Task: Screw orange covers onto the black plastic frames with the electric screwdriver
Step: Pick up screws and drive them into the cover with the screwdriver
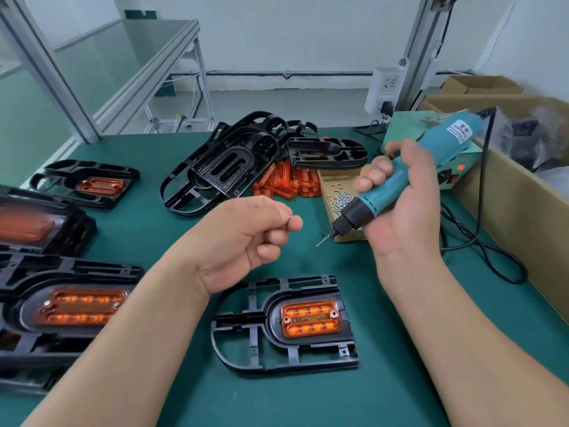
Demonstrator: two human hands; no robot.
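Note:
A black plastic frame (246, 343) lies on the green mat in front of me, with an orange cover (309, 318) seated in its right half. My left hand (246, 238) hovers above the frame and pinches a small screw (290, 217) between thumb and forefinger. My right hand (400, 208) grips the teal electric screwdriver (409, 177), held tilted with its bit (323, 241) pointing down-left towards my left hand. The bit is apart from the screw.
Frames with orange covers fitted (80, 306) lie at the left. A heap of bare black frames (234, 161) and loose orange covers (286, 181) sits at the back. A box of screws (335, 195), a power unit (455, 167), a black cable (492, 260) and cardboard boxes (517, 192) stand to the right.

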